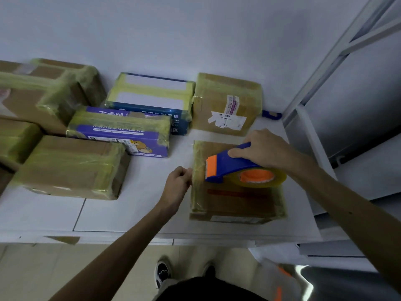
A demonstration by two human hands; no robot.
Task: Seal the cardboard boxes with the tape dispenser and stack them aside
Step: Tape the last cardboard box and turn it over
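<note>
The white table (121, 216) takes up most of the view, and it's loaded with boxes wrapped in yellowish clear tape. Biggest are the plain brown boxes (71, 168) piled along the left side. At the back right sits a taped box (225, 101) with a torn white shipping label and a pink-printed strip, print way too small to read. Between those there's a purple box (117, 131) with white Chinese lettering half hidden under tape and a cartoon bear near its corner. It's right up against a blue box (152, 94) with white characters along its side, too blurry to read. The front box (236, 203) lies flat near the table's right front edge, banded with tape, with a faded red stripe on top. The tape dispenser (230, 166), blue with an orange blade end and orange hub, sits on top of it. The right hand (264, 146) is wrapped round its handle. The left hand (176, 185), fingers curled, pinches the front box's left edge.
</note>
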